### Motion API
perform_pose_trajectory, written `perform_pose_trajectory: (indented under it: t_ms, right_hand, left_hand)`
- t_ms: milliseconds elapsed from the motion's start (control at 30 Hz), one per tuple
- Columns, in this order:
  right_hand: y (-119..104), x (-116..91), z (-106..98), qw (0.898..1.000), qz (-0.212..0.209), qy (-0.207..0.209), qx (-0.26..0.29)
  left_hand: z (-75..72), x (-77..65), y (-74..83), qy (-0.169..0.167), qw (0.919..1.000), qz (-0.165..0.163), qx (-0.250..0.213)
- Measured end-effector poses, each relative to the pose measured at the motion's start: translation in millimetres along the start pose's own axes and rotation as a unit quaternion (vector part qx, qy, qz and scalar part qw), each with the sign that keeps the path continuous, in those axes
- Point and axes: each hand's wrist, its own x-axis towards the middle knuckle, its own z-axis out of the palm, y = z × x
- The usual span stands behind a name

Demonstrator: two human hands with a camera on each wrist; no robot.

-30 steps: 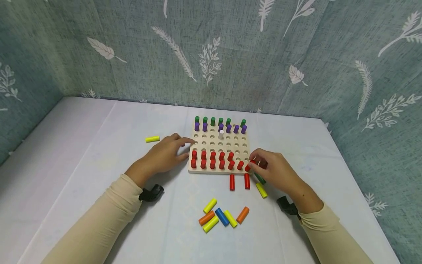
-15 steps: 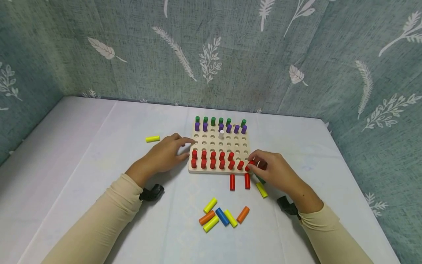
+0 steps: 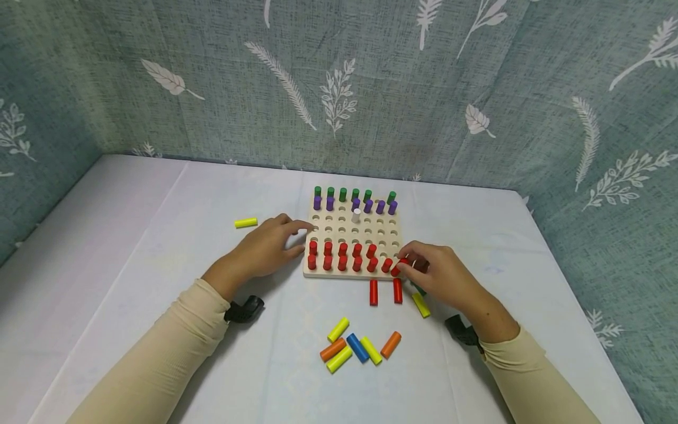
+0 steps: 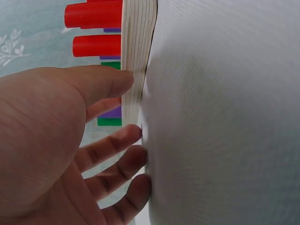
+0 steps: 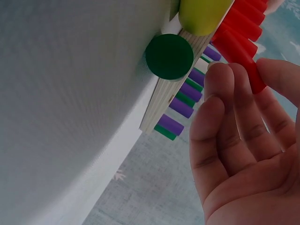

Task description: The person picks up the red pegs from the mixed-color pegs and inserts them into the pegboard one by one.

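A wooden pegboard [image 3: 344, 275] lies mid-table in the head view, with several upright red pegs [image 3: 343, 262] in its near rows. My right hand [image 3: 435, 270] pinches a tilted red peg [image 5: 246, 63] between thumb and fingers at the board's near right corner. The peg's lower end is at the board; whether it sits in a hole cannot be told. At the left edge of the board, my left hand [image 3: 267, 244] rests its thumb and index finger against the wood [image 4: 136, 61], its other fingers loosely bent.
Green pegs [image 3: 342, 194] and purple pegs [image 3: 380, 206] line the far rows, near one white peg [image 3: 356, 215]. Two red pegs [image 3: 374, 292] lie before the board. A green peg [image 5: 168, 56] and yellow peg [image 3: 421, 305] lie by my right hand; several loose pegs [image 3: 357, 347] lie nearer.
The red peg in my right hand tilts slightly more, with its lower end a little further left. My left hand stays in place, and the loose pegs have not moved.
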Motion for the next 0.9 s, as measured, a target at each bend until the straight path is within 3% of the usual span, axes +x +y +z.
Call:
perform_pose_trajectory:
  t_ms: [900]
  right_hand:
    - [0.8, 0.1, 0.6, 1.0, 0.006, -0.014, 0.022]
  left_hand:
    - [-0.4, -0.2, 1.1, 0.002, 1.0, -0.004, 0.001]
